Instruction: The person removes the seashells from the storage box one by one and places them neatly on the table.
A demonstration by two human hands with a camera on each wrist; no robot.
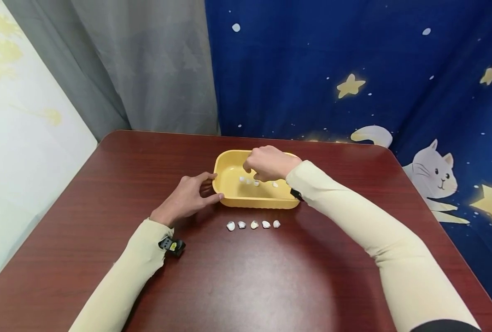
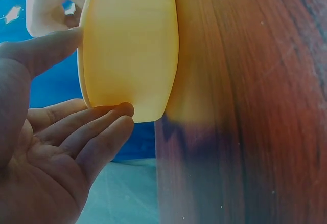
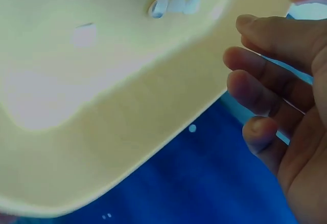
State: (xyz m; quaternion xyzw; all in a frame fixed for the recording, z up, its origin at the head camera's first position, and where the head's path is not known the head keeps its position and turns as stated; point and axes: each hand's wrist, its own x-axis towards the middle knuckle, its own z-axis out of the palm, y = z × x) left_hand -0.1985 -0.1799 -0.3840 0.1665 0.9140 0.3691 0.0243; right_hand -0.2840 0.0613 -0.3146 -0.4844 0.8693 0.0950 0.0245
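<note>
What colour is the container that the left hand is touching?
The container is plain yellow; the head view shows it best.

Lettering: none legible in any view.
Black wrist device at left cuff bears a small yellow patch, too small to make out; blue curtain's print is pictorial: stars and a cat.
</note>
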